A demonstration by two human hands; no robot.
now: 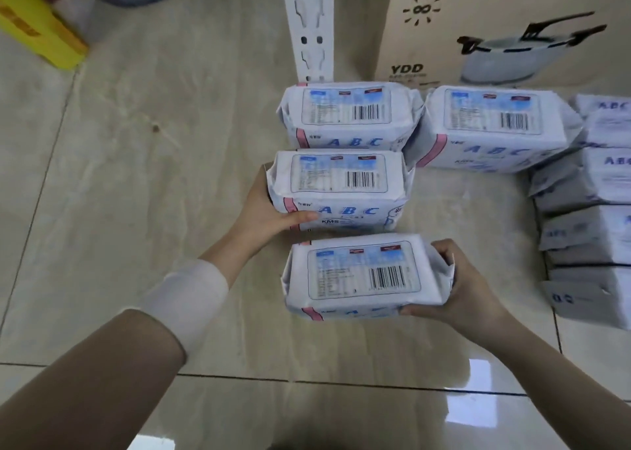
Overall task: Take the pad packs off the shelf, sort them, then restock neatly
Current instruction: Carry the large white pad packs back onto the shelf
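Mid-sort in front of the shelf post [309, 29], gripping the middle pack [341, 179] in the left hand [269, 210], the nearest pack [365, 272] in the right hand [457, 289]; restocking not yet begun.

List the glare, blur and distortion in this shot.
Head view: bright glare on the glossy floor tiles at bottom right; motion blur smears the cardboard box and yellow object; the right-edge pack pile is soft and dim; wide-angle stretch toward the edges; the middle pack in the left hand and near pack in the right hand read sharpest.
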